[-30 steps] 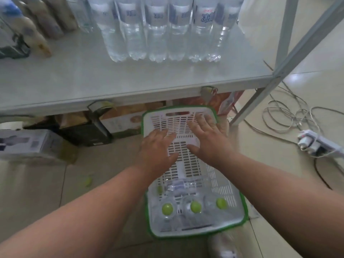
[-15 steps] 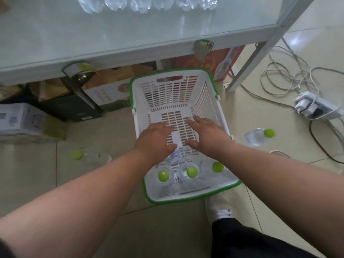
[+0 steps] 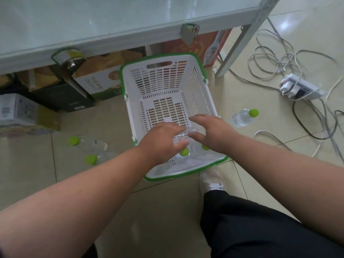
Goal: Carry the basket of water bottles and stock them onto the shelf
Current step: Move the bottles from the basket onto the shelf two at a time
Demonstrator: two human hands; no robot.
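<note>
A white slatted basket (image 3: 167, 79) with a green rim stands on the tiled floor in front of the shelf (image 3: 93, 25). Clear water bottles with green caps (image 3: 184, 152) lie at its near end. My left hand (image 3: 162, 142) and my right hand (image 3: 210, 133) reach down into the basket just above those bottles, fingers spread and slightly bent. Neither hand plainly grips a bottle; part of the bottles is hidden under my hands.
Two bottles (image 3: 87, 143) lie on the floor left of the basket, one bottle (image 3: 243, 117) to its right. Boxes (image 3: 96, 82) sit under the shelf. A power strip (image 3: 299, 89) and loose cables spread at the right. My shoe (image 3: 212, 181) stands by the basket's near corner.
The view has tilted down, so the stocked bottles on the shelf have left the frame. Both hands have come back from the basket's middle to its near end, over the bottles.
</note>
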